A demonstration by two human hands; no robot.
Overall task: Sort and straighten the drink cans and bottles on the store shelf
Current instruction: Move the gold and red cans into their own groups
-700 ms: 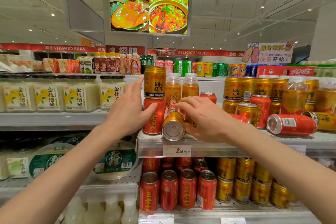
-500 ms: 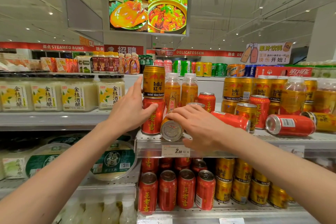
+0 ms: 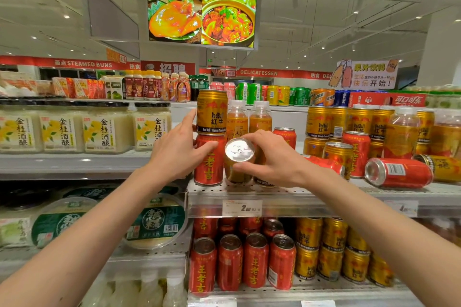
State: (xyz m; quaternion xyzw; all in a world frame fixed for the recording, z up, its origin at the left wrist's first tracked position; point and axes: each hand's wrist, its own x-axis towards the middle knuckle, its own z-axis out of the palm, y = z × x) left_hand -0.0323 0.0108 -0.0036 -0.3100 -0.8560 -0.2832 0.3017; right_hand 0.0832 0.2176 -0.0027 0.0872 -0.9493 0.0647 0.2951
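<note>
My right hand grips a gold can at the shelf's front, tilted with its silver end toward me. My left hand rests against a stack at the left: a gold Red Bull can standing on a red can, thumb on the red one, fingers up beside the gold one. Behind stand two orange bottles. To the right, a red can lies on its side, another red can lies behind my wrist, and a gold can lies at the far right.
The metal shelf carries a 2.00 price tag. Upright gold and red cans crowd the right half. The lower shelf holds rows of red cans and gold cans. Jars fill the left unit.
My right hand has closed round the gold can and tipped its front end upward from lying flat. My left hand has stayed against the stacked cans.
</note>
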